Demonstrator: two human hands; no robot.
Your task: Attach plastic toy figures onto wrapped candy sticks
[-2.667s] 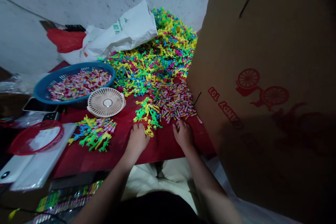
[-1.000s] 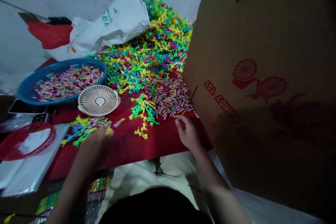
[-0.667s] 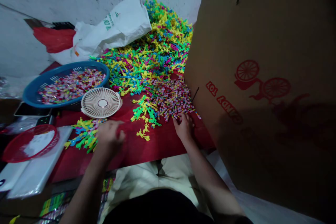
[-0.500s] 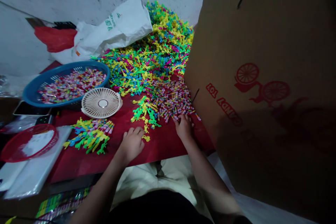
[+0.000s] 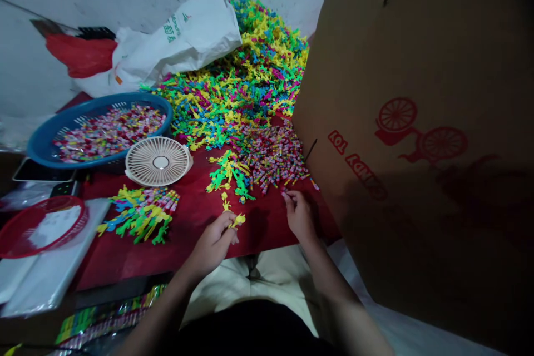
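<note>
My left hand (image 5: 213,242) is closed on a small yellow plastic figure (image 5: 239,220), whose head end sticks out past the fingertips. Thumb and finger of my right hand (image 5: 300,217) pinch a small pink candy tube (image 5: 284,191) at the near edge of the candy tube pile (image 5: 273,156). A few green and yellow figures (image 5: 229,171) lie loose between the hands and the big heap of coloured figures (image 5: 258,75). To the left, a bunch of figures joined to candy tubes (image 5: 144,211) rests on the red tabletop (image 5: 196,183).
A large cardboard box (image 5: 400,189) walls off the right side. On the left stand a blue basket (image 5: 45,133) of candy tubes, a white round fan (image 5: 158,162), a red basket (image 5: 16,245) and clear plastic bags (image 5: 54,267). A white sack (image 5: 196,33) lies at the back.
My left hand has picked up a yellow figure from the table and turned it upward. My right hand has drawn slightly back from the pile with a candy tube.
</note>
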